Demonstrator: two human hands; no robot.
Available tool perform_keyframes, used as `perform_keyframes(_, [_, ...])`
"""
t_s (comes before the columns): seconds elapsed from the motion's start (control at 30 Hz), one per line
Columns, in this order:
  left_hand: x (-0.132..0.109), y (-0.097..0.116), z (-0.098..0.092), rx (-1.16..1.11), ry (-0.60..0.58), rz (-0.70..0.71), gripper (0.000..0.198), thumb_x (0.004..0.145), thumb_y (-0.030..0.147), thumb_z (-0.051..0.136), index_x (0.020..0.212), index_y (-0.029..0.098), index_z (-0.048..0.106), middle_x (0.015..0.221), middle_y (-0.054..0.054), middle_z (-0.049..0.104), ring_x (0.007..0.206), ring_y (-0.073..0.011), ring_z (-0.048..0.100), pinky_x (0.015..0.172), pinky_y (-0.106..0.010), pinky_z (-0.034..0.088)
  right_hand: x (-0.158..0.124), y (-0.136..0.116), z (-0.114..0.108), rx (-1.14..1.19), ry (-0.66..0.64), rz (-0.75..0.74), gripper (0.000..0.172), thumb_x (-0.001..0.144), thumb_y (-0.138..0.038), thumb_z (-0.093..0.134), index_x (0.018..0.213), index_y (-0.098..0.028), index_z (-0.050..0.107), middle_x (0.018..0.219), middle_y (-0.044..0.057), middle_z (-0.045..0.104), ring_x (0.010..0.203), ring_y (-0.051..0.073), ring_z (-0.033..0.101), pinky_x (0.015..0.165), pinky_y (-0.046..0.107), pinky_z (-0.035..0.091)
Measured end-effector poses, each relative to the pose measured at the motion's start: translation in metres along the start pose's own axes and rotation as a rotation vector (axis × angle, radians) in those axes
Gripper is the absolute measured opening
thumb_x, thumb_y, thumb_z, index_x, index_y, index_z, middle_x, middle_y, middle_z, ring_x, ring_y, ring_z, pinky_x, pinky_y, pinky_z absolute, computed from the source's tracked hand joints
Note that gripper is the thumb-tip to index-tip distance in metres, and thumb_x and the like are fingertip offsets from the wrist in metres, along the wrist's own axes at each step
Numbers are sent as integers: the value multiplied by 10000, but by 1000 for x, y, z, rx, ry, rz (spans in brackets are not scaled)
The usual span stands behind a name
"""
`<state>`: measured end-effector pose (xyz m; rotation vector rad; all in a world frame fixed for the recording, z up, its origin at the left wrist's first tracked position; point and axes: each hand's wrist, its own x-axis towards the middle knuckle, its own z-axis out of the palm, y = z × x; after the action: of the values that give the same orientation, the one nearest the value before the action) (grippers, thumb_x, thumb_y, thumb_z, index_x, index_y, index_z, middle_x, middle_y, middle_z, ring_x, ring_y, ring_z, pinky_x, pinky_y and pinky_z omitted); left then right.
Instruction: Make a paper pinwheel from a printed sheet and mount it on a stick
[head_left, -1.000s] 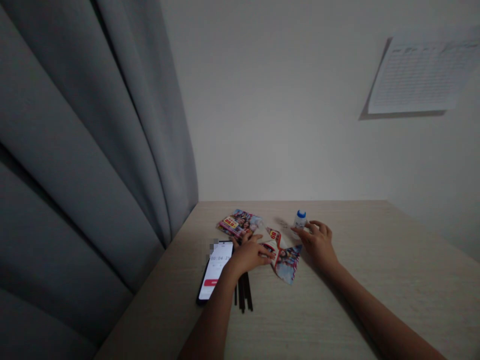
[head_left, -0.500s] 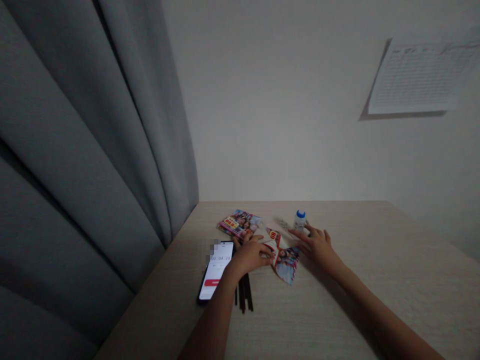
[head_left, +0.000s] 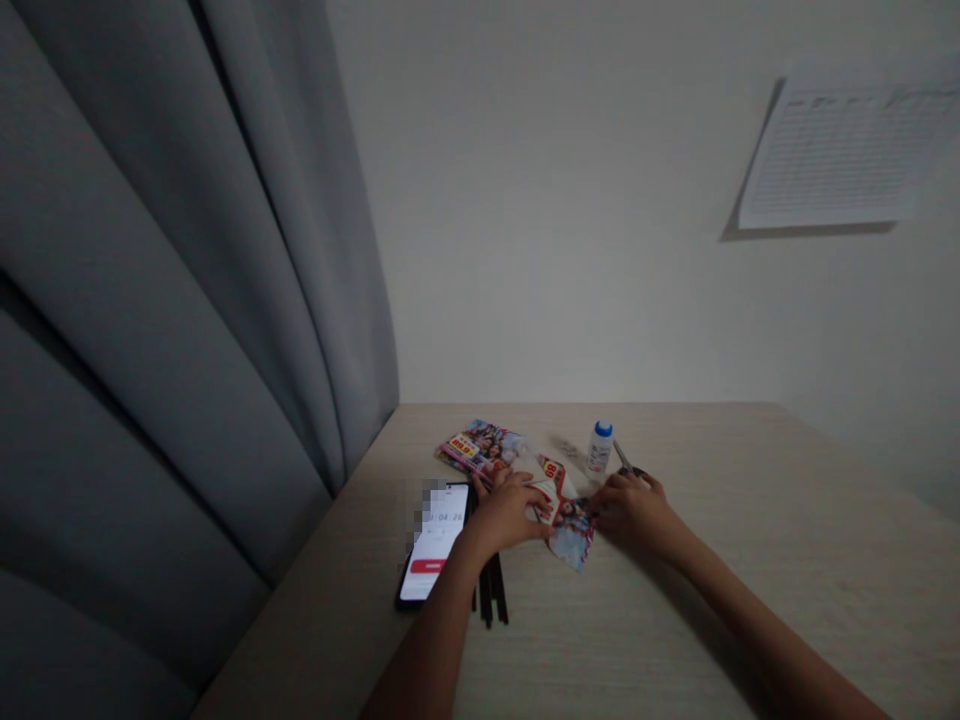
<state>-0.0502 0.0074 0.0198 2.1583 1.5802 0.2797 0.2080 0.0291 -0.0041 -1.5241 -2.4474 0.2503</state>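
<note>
A piece of colourful printed paper (head_left: 574, 530), partly folded with its pale side showing, lies at the middle of the table. My left hand (head_left: 508, 515) lies over its left part, fingers bent onto it and holding it against the table. At the right edge of the paper, my right hand (head_left: 634, 508) is closed, fingertips together on the paper. Just behind the right hand stands a white glue bottle (head_left: 599, 450) with a blue cap. Scissors (head_left: 622, 457) lie beside the bottle, partly covered by the right hand.
A phone (head_left: 435, 545) showing a timer lies left of my left forearm. Several dark thin sticks (head_left: 491, 590) lie under my left wrist. Another printed flyer (head_left: 472, 445) lies behind the left hand. A grey curtain (head_left: 300, 250) hangs along the left side; the wall rises behind the table.
My right hand has come down a little from near the bottle, its outstretched fingers closing at the paper's right edge. The scissors show more now. My left hand has hardly moved.
</note>
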Motion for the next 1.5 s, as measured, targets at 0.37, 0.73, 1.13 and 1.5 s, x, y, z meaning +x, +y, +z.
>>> perform_keyframes(0.37, [1, -2, 1, 44, -5, -53, 400, 743, 514, 766, 1136, 459, 720, 1525, -13, 441, 1477, -420, 160, 1077, -765, -113, -4, -19, -5, 103, -58, -219, 195, 755, -379, 762, 949, -355, 770, 1036, 19, 734, 1070, 286, 602, 1035, 546, 294])
perform_keyframes(0.73, [1, -2, 1, 46, 0, -73, 373, 760, 477, 752, 1131, 494, 713, 1511, -13, 452, 1489, -412, 146, 1068, -768, -113, -7, -24, -6, 103, -13, -334, 218, 753, -403, 764, 963, -342, 763, 1049, 17, 738, 1090, 270, 604, 1106, 547, 213])
perform_keyframes(1.13, [1, -1, 2, 42, -10, -96, 366, 761, 485, 741, 1127, 491, 716, 1526, 3, 434, 1490, -442, 107, 1053, -784, -113, -6, -30, -9, 73, 20, -322, 272, 791, -227, 648, 1021, -335, 743, 1015, 18, 750, 1059, 246, 633, 1143, 550, 150])
perform_keyframes(1.5, [4, -3, 7, 22, 41, -69, 263, 853, 556, 627, 1049, 436, 755, 1469, -13, 496, 1485, -401, 158, 1071, -780, -93, -2, -18, 2, 216, 13, -236, 250, 952, -383, 525, 950, -269, 747, 1002, 47, 751, 1055, 254, 642, 1117, 566, 217])
